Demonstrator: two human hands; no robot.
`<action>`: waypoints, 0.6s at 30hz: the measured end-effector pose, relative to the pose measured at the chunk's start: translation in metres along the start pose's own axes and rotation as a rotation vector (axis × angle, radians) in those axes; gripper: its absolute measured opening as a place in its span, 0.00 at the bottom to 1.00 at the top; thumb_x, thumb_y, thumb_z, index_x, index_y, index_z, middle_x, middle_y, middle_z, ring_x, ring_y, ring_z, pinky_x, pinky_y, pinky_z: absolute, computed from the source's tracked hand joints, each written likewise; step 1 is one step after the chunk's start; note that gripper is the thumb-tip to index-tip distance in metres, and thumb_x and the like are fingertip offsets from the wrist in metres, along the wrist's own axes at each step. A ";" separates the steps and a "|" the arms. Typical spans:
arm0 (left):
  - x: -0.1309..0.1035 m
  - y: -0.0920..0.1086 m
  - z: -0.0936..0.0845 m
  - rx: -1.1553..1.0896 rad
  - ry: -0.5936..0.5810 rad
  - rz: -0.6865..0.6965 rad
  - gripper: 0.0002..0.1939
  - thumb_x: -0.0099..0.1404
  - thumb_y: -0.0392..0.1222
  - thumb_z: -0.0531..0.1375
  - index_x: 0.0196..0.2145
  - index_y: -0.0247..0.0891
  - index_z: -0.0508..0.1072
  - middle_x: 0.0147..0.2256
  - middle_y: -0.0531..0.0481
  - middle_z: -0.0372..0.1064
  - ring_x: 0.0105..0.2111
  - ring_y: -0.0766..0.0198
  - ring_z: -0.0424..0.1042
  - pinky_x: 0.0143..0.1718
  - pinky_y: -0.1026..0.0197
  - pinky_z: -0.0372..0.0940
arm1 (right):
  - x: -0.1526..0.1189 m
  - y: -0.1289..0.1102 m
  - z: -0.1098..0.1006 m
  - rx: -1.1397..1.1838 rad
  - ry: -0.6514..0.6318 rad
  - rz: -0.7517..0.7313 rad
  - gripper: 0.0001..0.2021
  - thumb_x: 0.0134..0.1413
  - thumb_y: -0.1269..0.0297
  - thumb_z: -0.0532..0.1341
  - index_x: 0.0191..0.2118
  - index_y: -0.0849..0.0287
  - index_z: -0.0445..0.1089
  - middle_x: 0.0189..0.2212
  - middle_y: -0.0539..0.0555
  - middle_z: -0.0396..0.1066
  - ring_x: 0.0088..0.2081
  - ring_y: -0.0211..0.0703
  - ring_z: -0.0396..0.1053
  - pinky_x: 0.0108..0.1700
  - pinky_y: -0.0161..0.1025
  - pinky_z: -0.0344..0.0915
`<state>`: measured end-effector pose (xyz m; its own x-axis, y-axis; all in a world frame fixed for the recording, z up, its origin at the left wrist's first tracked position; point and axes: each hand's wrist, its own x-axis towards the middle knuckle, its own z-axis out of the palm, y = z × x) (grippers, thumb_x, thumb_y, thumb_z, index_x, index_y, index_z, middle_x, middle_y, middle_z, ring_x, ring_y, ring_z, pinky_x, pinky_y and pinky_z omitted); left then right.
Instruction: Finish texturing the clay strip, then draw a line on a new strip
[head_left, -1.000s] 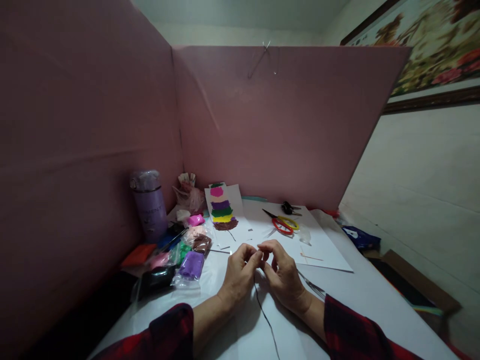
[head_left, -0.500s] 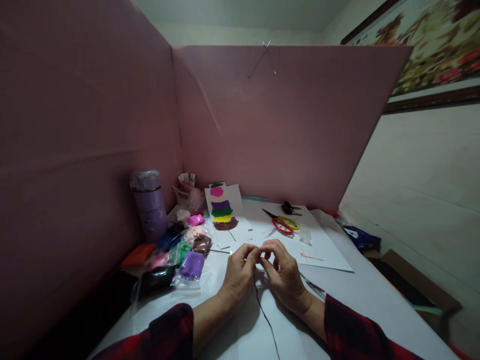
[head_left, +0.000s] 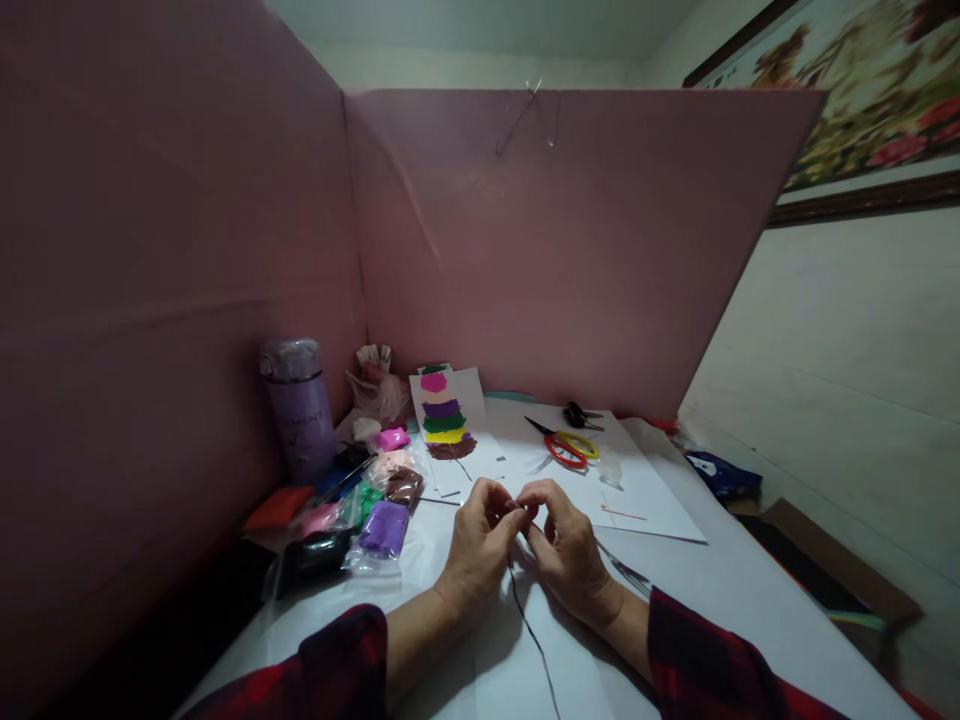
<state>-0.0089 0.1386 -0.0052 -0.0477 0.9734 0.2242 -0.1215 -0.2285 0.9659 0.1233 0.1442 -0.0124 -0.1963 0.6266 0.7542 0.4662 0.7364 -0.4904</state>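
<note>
My left hand (head_left: 484, 530) and my right hand (head_left: 566, 545) meet at the fingertips above the white table. Both are closed in a pinch on a thin dark cord (head_left: 534, 635), which trails down from between the fingers towards the near edge. The pinched end of the cord is hidden by the fingers. Beyond the hands, a paper with coloured clay bands (head_left: 444, 423) lies on white sheets. Scissors (head_left: 566, 448) with red and yellow handles rest to the right of it, partly spread.
Left of the hands are bagged clay packs, one of them purple (head_left: 384, 530), and a lilac bottle (head_left: 298, 412). Small black-handled scissors (head_left: 576, 415) lie at the back. Metal tools (head_left: 630, 577) sit beside my right wrist. Pink panels (head_left: 585, 250) wall the back and left.
My fingertips have shifted slightly against each other, the left thumb reaching a little further over the pinch. The cord and everything else stay where they were.
</note>
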 end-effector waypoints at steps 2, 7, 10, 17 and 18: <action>0.001 0.000 0.000 0.000 -0.022 0.001 0.13 0.57 0.46 0.64 0.27 0.37 0.66 0.23 0.55 0.61 0.25 0.68 0.62 0.27 0.66 0.58 | 0.000 0.000 0.000 -0.011 -0.009 0.016 0.10 0.53 0.77 0.55 0.39 0.56 0.63 0.33 0.52 0.67 0.32 0.41 0.66 0.28 0.36 0.61; 0.002 0.001 0.000 0.029 -0.037 0.022 0.09 0.57 0.44 0.63 0.30 0.37 0.67 0.26 0.54 0.64 0.27 0.66 0.64 0.29 0.64 0.59 | 0.001 -0.001 0.000 0.012 0.002 -0.007 0.09 0.53 0.78 0.55 0.37 0.56 0.64 0.33 0.52 0.67 0.32 0.41 0.66 0.28 0.35 0.62; 0.001 0.002 0.000 0.067 -0.037 0.037 0.09 0.55 0.42 0.64 0.27 0.37 0.66 0.25 0.55 0.63 0.26 0.67 0.62 0.29 0.64 0.58 | 0.001 -0.001 0.000 0.015 0.015 -0.035 0.12 0.51 0.79 0.54 0.38 0.56 0.63 0.33 0.52 0.66 0.32 0.41 0.66 0.28 0.35 0.62; 0.000 0.004 0.000 0.038 -0.076 0.026 0.08 0.61 0.44 0.59 0.33 0.36 0.71 0.28 0.50 0.68 0.29 0.65 0.66 0.32 0.62 0.60 | 0.001 0.000 0.000 -0.003 -0.002 0.017 0.07 0.56 0.75 0.56 0.37 0.56 0.64 0.33 0.52 0.66 0.32 0.41 0.66 0.27 0.35 0.61; 0.000 0.004 0.000 0.028 -0.070 0.028 0.08 0.60 0.44 0.61 0.33 0.36 0.71 0.29 0.50 0.68 0.29 0.64 0.66 0.32 0.62 0.61 | 0.001 0.000 0.000 0.005 0.002 0.009 0.07 0.55 0.76 0.56 0.37 0.56 0.64 0.32 0.52 0.66 0.32 0.41 0.66 0.27 0.35 0.61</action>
<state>-0.0094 0.1380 -0.0015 0.0186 0.9658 0.2584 -0.0936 -0.2557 0.9622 0.1229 0.1446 -0.0118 -0.1904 0.6330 0.7503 0.4637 0.7317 -0.4996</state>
